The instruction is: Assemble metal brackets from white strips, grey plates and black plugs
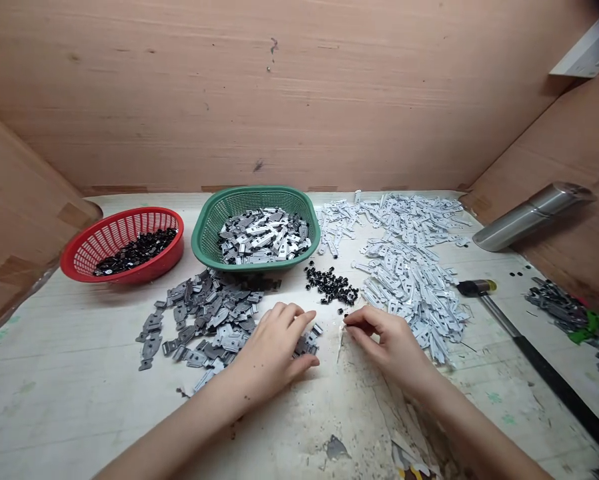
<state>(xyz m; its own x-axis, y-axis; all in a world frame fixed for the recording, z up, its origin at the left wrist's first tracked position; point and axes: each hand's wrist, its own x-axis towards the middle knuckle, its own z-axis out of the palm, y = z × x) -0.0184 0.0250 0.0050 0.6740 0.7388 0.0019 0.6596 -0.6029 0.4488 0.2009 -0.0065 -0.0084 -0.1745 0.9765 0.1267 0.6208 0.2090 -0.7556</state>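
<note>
My left hand (278,340) lies over the right edge of a pile of flat grey metal parts (214,313). Its thumb and fingers are apart, with a few grey pieces showing between them. Across from it, my right hand (387,339) has thumb and forefinger pinched together low over the table. Whatever is in that pinch is too small to make out. Just beyond its fingertips lies a small heap of black pieces (332,285). A large spread of narrow white parts (404,287) lies behind and to the right of this hand.
A green basket (199,230) holds grey and white parts; a red basket (72,257) holds black pieces. At right lie a black-handled hammer (539,363), a leaning metal cylinder (524,217) and scattered dark parts (562,310). Cardboard walls (299,100) enclose the table.
</note>
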